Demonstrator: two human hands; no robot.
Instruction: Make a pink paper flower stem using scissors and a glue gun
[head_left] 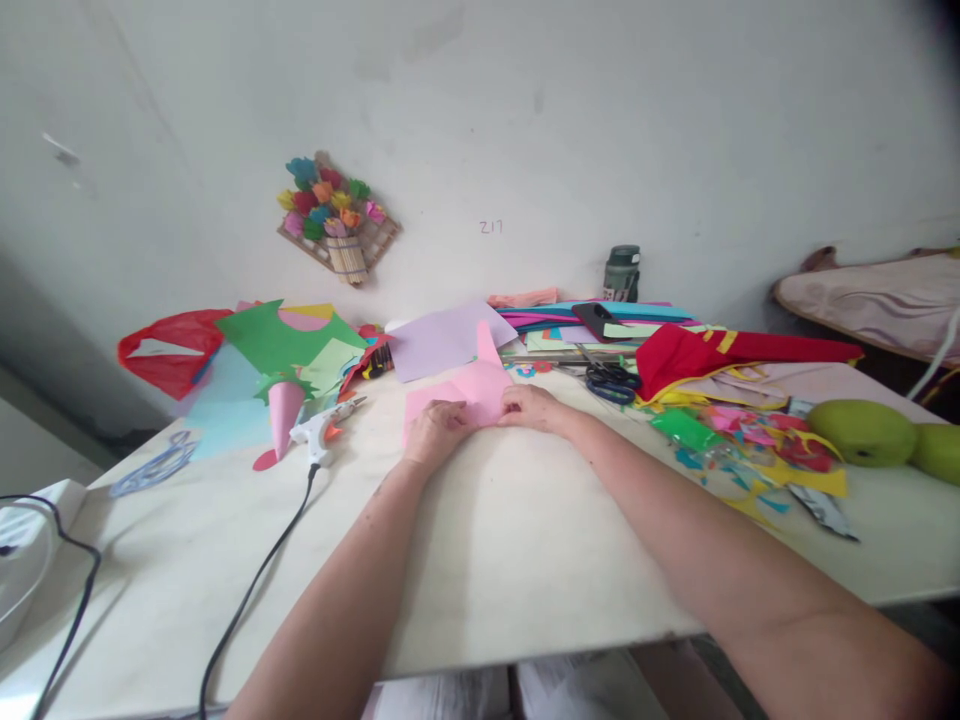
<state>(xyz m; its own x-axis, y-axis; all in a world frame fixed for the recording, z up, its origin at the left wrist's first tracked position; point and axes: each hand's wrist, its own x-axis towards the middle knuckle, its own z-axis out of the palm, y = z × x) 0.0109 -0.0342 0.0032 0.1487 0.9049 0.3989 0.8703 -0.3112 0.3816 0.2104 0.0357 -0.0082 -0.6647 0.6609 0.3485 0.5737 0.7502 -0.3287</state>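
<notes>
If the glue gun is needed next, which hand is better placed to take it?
Probably the left hand: it is nearer to the glue gun. The right hand is farther away and would likely have to cross over the left one. Both hands touch the pink paper.

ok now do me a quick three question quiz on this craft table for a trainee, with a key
1. True or false: the left hand and the right hand are both at the pink paper.
2. Which corded tool lies beside the pink cone?
3. Fill in the blank: in the picture, the scissors lie to the ____ of the pink paper.

Key:
1. True.
2. The glue gun.
3. Right.
</notes>
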